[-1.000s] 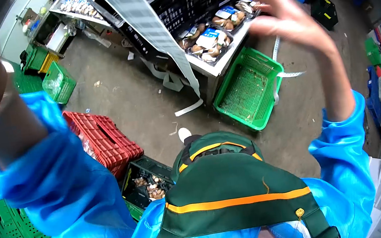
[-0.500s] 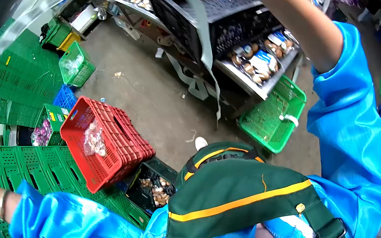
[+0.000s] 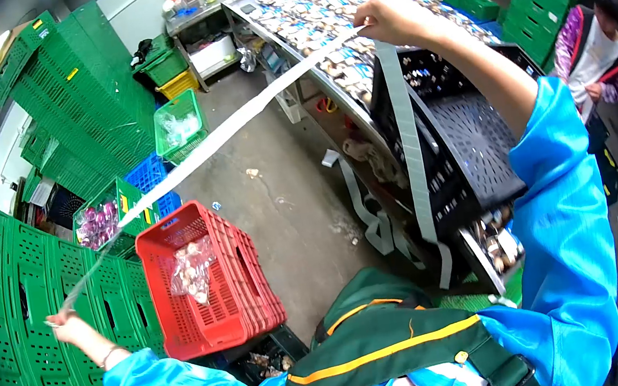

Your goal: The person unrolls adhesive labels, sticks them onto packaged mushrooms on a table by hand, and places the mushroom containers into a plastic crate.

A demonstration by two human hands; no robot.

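Observation:
A long white strip [image 3: 236,121] is stretched taut between my two hands. My left hand [image 3: 71,327] is closed on its lower end at the far left, in front of green crates. My right hand [image 3: 397,19] pinches the other end above the table covered with packed mushrooms. Beneath my right hand a second pale strip [image 3: 404,124] hangs down beside the black crates [image 3: 468,147]. More loose strip [image 3: 376,223] dangles in loops near the table's lower edge.
A red crate [image 3: 211,286] holding a bag of mushrooms stands at my left. Tall green crate stacks [image 3: 83,75] line the left side. A co-worker [image 3: 594,54] in a purple sleeve is at the right. The mushroom table [image 3: 244,12] runs across the back.
The view has turned left and up. My left hand has moved out to the far left and my right hand above the table, with the strip now drawn straight between them.

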